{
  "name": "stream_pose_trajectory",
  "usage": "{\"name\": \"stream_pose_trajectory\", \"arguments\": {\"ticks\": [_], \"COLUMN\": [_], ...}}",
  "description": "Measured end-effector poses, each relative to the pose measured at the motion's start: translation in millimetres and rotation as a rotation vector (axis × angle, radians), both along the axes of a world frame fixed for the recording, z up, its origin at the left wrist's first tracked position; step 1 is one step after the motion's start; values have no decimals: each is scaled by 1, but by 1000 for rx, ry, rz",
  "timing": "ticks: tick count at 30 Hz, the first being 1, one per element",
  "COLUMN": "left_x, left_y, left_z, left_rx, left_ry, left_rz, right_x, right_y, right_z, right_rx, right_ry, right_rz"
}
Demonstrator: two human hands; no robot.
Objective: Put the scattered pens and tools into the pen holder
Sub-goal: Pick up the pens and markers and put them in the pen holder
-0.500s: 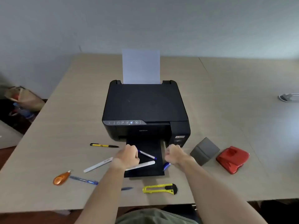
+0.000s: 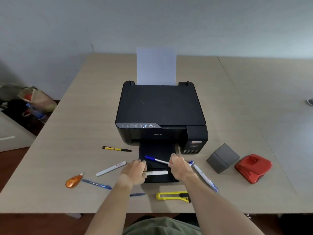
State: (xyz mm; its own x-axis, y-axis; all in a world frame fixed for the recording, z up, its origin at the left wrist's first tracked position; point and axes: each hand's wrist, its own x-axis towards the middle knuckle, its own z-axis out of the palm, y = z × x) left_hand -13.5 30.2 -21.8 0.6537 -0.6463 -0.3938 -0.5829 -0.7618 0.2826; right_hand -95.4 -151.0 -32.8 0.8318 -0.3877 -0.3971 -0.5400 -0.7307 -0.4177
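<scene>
Far left: orange correction-tape dispenser (image 2: 73, 181) touching a blue click pen (image 2: 96, 184); white marker (image 2: 111, 168) and yellow-black pen (image 2: 116, 148) lie loose on the table (image 2: 81, 116). None collected yet.

Left hand (image 2: 134, 172) is closed around one end of a white marker (image 2: 156, 173) on the printer's output tray (image 2: 157, 150), gripping the end so the barrel clears the tray lip.

Right hand (image 2: 180, 167) pinches the tail of a silver pen with blue cap (image 2: 156, 159), same tray. Two hands, two pickups, probably one trip.

Blue-white pen (image 2: 203, 175) just beside the right forearm, yellow utility knife (image 2: 172, 196) near the table edge.

Grey pen holder (image 2: 222, 158) sits right, tipped on an edge, beside the red hole punch (image 2: 253, 167); may need righting.
</scene>
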Motion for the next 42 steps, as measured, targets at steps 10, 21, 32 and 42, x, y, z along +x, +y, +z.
{"name": "stream_pose_trajectory", "arguments": {"ticks": [10, 21, 32, 42], "left_x": [15, -4, -16, -40], "left_y": [-25, -118, -161, -209], "left_z": [29, 74, 88, 81], "left_rx": [-95, -223, -337, -539], "left_ry": [-8, 22, -84, -282], "left_rz": [-190, -277, -378, -554], "right_x": [-61, -102, -112, -124], "right_y": [-56, -132, -145, -136], "right_z": [8, 66, 80, 57], "right_rx": [13, -149, -260, -138], "right_ry": [-43, -294, -362, -293], "right_rz": [-56, -272, -531, -640]}}
